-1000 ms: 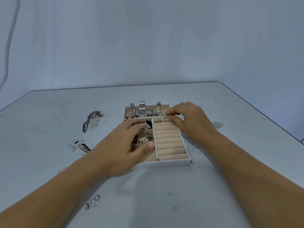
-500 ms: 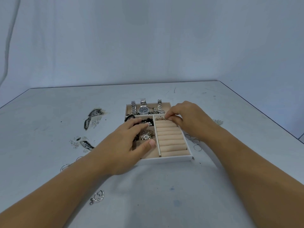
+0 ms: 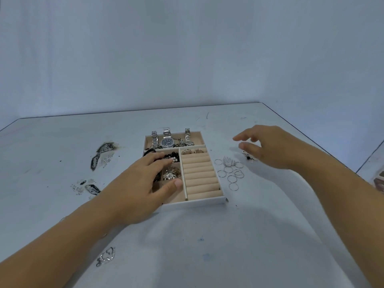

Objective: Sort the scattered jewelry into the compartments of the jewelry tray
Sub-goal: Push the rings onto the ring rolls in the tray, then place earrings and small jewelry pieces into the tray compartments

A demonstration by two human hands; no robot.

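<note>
The beige jewelry tray [image 3: 204, 201] lies mid-table. Its back compartment holds three watches [image 3: 168, 141]. Two rings [image 3: 192, 151] sit in the top slot of the ring rolls [image 3: 200, 176]. Black beads [image 3: 172, 157] and a silver brooch [image 3: 171, 175] fill the small left compartments. My left hand [image 3: 137, 183] rests flat on the tray's left side, fingers spread. My right hand [image 3: 267, 147] hovers right of the tray, fingers apart and holding nothing, just above a small black-and-silver piece [image 3: 248, 157]. Several thin silver rings [image 3: 231, 174] and a leaf-shaped piece [image 3: 228, 162] lie beside the tray's right wall.
Dark and glittery pieces [image 3: 104, 151] lie on the table's left, with more at the left middle [image 3: 89, 187]. A silver heart-shaped piece [image 3: 106, 256] lies near the front left. The table's right edge runs close behind my right hand. A box corner [image 3: 379, 180] shows at far right.
My right hand has left the top ring slot, where a second ring now sits, and moved right over the loose jewelry. My left hand stays on the tray.
</note>
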